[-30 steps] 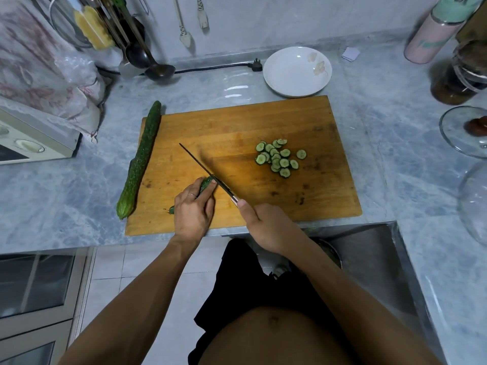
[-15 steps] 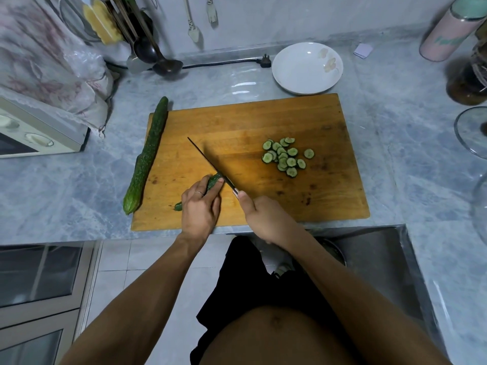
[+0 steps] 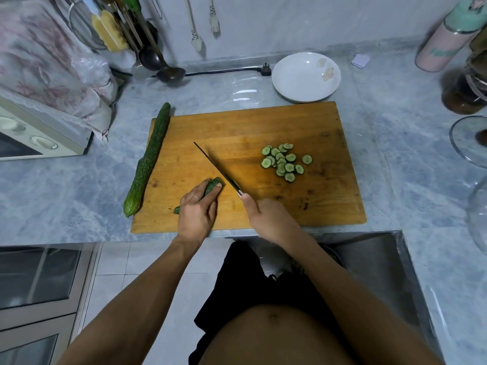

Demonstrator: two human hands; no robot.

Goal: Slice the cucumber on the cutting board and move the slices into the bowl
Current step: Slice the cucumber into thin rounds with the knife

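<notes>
So the left hand [image 3: 197, 212] pins the cucumber stub [image 3: 214, 185], its cut end pointing far-right at the knife [image 3: 214, 165] that the right hand [image 3: 266, 218] grips just beside it.

cucumber stub [image 3: 214, 184] mostly hidden under left hand [image 3: 196, 216], knife handle inside right hand [image 3: 266, 219]

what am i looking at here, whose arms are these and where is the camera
No machine here: a person wears a camera on the head, looking down at their own arms and a stone counter. The left hand grips a short cucumber piece on the wooden cutting board. The right hand holds a knife, its blade beside the piece's cut end. A pile of slices lies on the board, a whole cucumber along its left edge, and an empty white bowl behind it.
</notes>
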